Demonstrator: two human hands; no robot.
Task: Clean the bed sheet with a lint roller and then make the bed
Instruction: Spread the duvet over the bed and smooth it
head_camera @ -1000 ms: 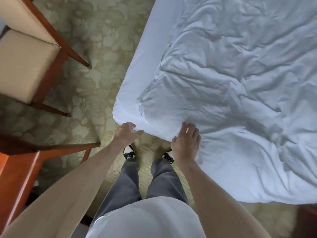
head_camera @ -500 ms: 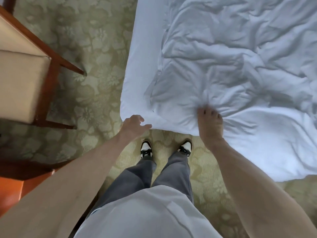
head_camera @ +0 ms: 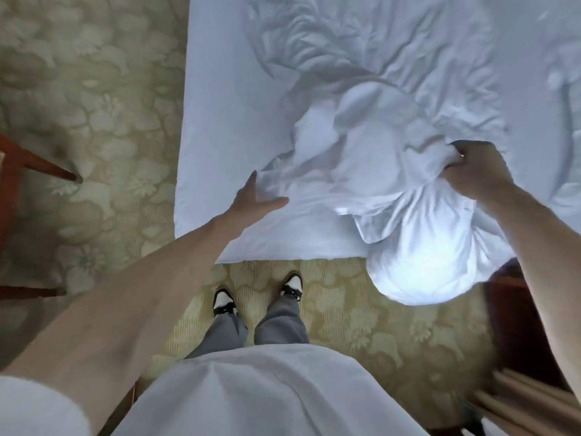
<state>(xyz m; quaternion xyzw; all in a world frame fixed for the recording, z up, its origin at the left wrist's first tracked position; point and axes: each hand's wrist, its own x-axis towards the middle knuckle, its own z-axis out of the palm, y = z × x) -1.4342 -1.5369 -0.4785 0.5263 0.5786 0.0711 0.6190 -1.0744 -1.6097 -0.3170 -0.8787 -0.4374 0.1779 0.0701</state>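
Note:
I stand at the foot of a bed covered by a smooth white fitted sheet (head_camera: 220,127). On it lies a crumpled white top sheet (head_camera: 371,143), bunched toward the right. My right hand (head_camera: 474,171) grips a gathered handful of this sheet, lifted off the mattress, and a lit fold hangs over the bed's foot edge. My left hand (head_camera: 254,199) reaches over the near left part of the bed with fingers spread, touching the sheet's loose edge. No lint roller is in view.
Green floral carpet (head_camera: 94,105) surrounds the bed. A wooden chair leg (head_camera: 47,166) stands at the left. Dark wooden furniture (head_camera: 515,309) and tan curtain folds (head_camera: 528,401) sit at the lower right. My shoes (head_camera: 257,294) stand near the bed's foot.
My right hand went from pressing flat on the sheet to gripping a bunch of it, lifted and pulled right. My left hand moved from the bed corner onto the mattress, opening up.

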